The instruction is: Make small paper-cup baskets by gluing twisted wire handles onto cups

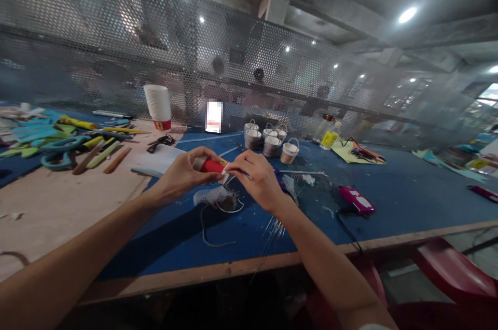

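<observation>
Over the middle of the blue table top, my left hand [187, 168] curls its thumb and fingers around a red paper cup [213, 165] with a white end and a small yellow mark. The cup lies tilted on its side in the air. My right hand [254, 177] pinches at the cup's white end; its fingertips hide exactly what is between them. Just below my hands lies a roll of pale cord [218, 197], with a loose strand curling towards the table's front edge. A bundle of thin wires [275, 227] lies under my right wrist.
Several small handled buckets [271, 142] stand behind my hands. A stack of paper cups [158, 107], scissors [58, 156] and tools are at left. A pink device [356, 200], a yellow-labelled bottle [330, 136] and a lit phone [213, 116] are also present. A perforated metal screen [187, 55] borders the back.
</observation>
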A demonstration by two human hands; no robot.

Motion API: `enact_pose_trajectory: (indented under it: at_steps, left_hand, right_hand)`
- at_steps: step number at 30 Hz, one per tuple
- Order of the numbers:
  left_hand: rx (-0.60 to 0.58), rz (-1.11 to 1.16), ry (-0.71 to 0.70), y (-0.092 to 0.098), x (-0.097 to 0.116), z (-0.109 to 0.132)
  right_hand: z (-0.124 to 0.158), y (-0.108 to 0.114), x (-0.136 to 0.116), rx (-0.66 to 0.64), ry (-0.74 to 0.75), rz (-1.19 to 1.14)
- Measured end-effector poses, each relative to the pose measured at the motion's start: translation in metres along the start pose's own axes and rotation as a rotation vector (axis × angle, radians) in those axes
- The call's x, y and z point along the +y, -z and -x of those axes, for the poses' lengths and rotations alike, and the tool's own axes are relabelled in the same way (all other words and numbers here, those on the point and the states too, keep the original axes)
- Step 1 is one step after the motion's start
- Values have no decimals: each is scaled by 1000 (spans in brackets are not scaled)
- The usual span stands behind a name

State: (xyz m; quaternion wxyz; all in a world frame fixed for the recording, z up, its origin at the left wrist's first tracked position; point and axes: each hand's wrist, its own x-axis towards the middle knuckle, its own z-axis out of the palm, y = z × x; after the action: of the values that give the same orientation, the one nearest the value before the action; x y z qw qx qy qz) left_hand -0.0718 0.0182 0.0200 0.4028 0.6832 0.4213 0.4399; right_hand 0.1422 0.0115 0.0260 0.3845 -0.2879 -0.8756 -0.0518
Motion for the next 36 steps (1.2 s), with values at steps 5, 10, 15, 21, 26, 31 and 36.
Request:
enact_pose_trajectory:
  at_steps: [5, 10, 15, 21, 26, 31, 36]
  left_hand:
    - [31, -33, 9, -1, 3, 0]
    - [46, -101, 4, -1, 5, 1]
    - [53, -150, -30, 0, 4, 1]
    - [24, -102, -17, 1, 3, 1]
    - [-13, -73, -25, 1, 6, 3]
    - [-8, -86, -43, 1, 7, 3]
    - [-20, -112, -51, 1, 8, 3]
  right_hand:
    - [0, -1, 1, -14, 1, -6]
    - [0, 0, 2, -16, -11, -59]
    - [-1, 1, 1, -14, -63, -104]
    - [-1, -2, 6, 31, -132, -222]
    - [-1, -4, 10, 46, -187, -286]
    - [0, -5, 11, 61, -211, -311]
    - [-1, -6, 10, 67, -227, -314]
